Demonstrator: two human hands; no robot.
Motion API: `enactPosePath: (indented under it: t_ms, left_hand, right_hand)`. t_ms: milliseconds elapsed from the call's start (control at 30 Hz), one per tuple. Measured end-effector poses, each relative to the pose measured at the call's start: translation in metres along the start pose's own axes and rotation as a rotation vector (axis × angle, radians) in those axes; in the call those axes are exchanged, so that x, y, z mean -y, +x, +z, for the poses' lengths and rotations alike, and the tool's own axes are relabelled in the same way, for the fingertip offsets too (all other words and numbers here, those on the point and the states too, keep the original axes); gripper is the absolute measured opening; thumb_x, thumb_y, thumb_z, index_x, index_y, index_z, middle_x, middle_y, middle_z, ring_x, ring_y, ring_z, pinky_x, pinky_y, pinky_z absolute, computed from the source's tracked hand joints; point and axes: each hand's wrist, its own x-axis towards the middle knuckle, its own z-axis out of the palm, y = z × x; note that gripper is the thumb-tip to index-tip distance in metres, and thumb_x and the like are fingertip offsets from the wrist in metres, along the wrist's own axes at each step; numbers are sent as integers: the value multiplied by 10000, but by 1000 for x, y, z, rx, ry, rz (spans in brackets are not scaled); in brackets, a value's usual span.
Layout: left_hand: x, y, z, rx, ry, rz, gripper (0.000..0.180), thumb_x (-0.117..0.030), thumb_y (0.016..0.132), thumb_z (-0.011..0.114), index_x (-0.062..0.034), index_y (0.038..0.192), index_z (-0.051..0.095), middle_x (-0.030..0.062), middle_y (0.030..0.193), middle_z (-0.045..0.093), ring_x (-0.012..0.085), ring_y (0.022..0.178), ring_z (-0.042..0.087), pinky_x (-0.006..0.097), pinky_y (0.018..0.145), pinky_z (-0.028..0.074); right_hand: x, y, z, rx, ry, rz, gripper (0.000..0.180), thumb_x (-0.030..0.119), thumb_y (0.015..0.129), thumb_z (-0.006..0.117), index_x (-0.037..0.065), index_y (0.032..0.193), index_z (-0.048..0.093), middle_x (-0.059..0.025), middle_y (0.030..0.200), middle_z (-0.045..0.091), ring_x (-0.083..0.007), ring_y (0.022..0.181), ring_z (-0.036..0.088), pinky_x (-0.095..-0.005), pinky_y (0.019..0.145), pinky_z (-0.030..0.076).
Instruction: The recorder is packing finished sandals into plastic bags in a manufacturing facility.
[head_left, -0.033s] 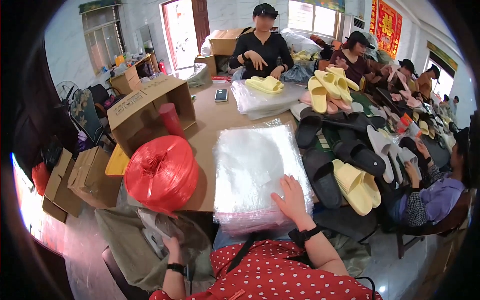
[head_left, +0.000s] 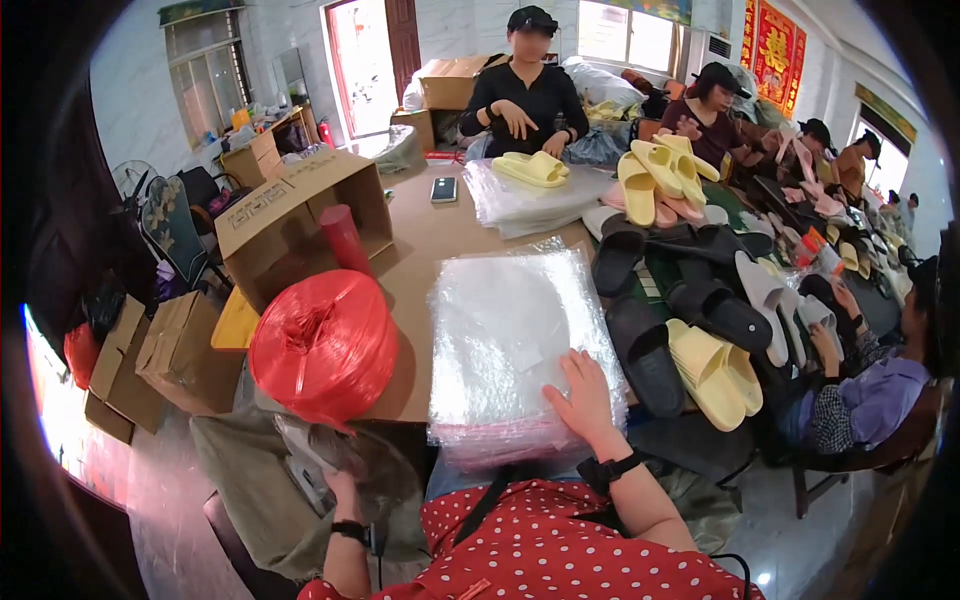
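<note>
While the counter (head_left: 412, 235) is spanning mid-frame, a stack of clear bags (head_left: 495, 330) is lying centrally, long axis running up-frame, pinkish end facing the lower edge. At lower left, translucent plastic (head_left: 305, 455) is touching the left hand (head_left: 342, 484), its grip indiscernible; the right hand (head_left: 583, 402) is resting flat, grasping nothing, presumably steadying the stack.

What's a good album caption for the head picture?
Right hand resting on clear plastic bags between a red roll and black slippers.
</note>
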Motion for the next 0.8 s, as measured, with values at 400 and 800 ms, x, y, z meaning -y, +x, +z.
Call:
enactPosePath:
  t_ms: [400, 800]
  left_hand:
    - [60, 114, -48, 186, -1043, -247, 577, -445, 1021, 399, -36, 1419, 482, 99, 1425, 521, 279, 1233, 500, 381, 1045, 389]
    - [-35, 18, -203, -644, 778, 260, 618, -80, 827, 645, -21, 1409, 446, 283, 1304, 596, 472, 1190, 571, 481, 1021, 445]
  right_hand:
    - [9, 6, 7, -37, 75, -78, 616, 418, 920, 659, -37, 1320, 551, -238, 1431, 492, -439, 1366, 405, -513, 1146, 309]
    - [-1, -1, 1, -56, 29, -32, 609, 401, 909, 674, -33, 1319, 554, -227, 1432, 496, -422, 1365, 411, -506, 1147, 312]
